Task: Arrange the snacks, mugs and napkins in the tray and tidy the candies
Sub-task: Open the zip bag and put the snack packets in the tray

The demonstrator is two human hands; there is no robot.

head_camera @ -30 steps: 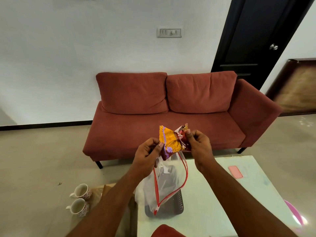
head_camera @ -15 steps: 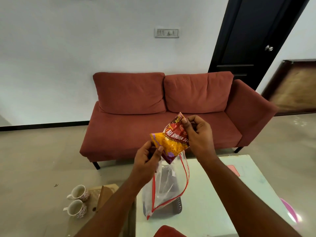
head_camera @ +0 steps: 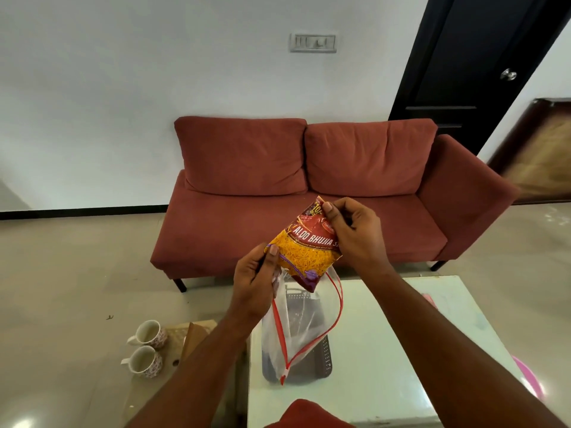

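One snack packet (head_camera: 304, 245), up in the air over the surface (head_camera: 401, 350), and both hands are on it. My right hand (head_camera: 355, 233) pinches the top corner, thumb on the front. My left hand (head_camera: 253, 282) pinches the lower left corner, fingers curled. One clear zip bag (head_camera: 296, 329) with a red seal hangs open from under my left hand, right beneath the packet. One dark tray (head_camera: 324, 356) sits on the surface below, partly seen through the bag. Two mugs on the floor to my left, the far mug (head_camera: 148, 333) and the near mug (head_camera: 143, 362), just beside each other. One red sofa (head_camera: 309, 196) behind it all.
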